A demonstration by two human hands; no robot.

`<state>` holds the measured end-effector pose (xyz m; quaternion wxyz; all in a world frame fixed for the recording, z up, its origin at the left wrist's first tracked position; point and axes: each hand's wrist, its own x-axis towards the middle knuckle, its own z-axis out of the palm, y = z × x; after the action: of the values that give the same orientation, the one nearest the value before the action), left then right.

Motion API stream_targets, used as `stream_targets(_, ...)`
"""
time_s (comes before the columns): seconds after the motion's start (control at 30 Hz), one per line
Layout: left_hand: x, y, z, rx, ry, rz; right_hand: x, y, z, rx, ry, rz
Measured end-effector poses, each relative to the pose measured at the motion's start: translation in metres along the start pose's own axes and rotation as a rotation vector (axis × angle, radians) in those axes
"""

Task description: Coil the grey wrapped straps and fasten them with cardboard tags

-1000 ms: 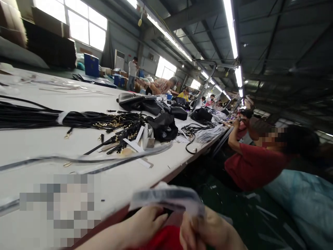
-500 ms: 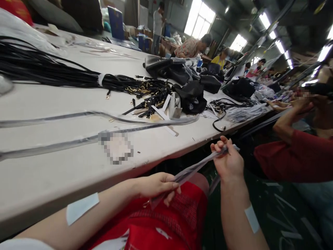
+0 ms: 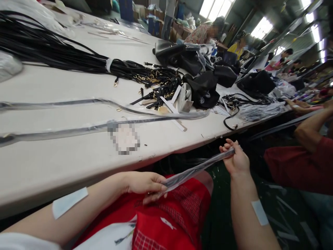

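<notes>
A dark strap in a clear plastic sleeve [image 3: 195,172] stretches slantwise over my lap. Its lower end is pinched between the thumb and fingers of my left hand [image 3: 145,184]. Higher up on the right, my right hand [image 3: 237,159] is closed around the other part, fingers curled. On the white table [image 3: 78,159] lies another sleeved strap [image 3: 70,132], doubled into a long loop. Beyond it rests a thick bundle of black straps [image 3: 65,57] with gold clasps, tied with a white band [image 3: 109,65].
Black bags [image 3: 201,88] and white paper strips [image 3: 179,124] lie further along the table. A pixelated patch [image 3: 125,138] sits near its front edge. To the right, a co-worker in a dark red sleeve [image 3: 299,165] holds a similar strip. Scraps [image 3: 287,236] litter the green floor.
My hands have drawn further apart, so a longer stretch of the sleeved strap shows between them. The view has tilted down and shifted slightly left.
</notes>
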<state>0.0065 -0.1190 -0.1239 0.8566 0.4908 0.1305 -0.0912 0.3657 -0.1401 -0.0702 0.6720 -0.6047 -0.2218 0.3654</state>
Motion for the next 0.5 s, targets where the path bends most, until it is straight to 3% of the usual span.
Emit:
stream_targets(0.2,-0.011,0.017,0.011,-0.038,0.125,0.091,0.015,0.021,-0.017,-0.426,-0.056,0.091)
stream_targets(0.33,-0.009,0.019,0.015,-0.078,0.151,0.125,-0.003,0.021,-0.006,-0.654,-0.138,0.104)
stream_targets(0.4,-0.006,0.018,0.016,-0.084,0.153,0.144,-0.028,0.021,0.012,-0.696,-0.309,0.005)
stream_targets(0.47,-0.003,0.017,0.015,-0.039,0.167,0.168,-0.057,0.025,0.036,-0.693,-0.743,-0.109)
stream_targets(0.5,-0.002,0.017,0.014,-0.002,0.174,0.18,-0.071,0.028,0.048,-0.67,-0.949,-0.093)
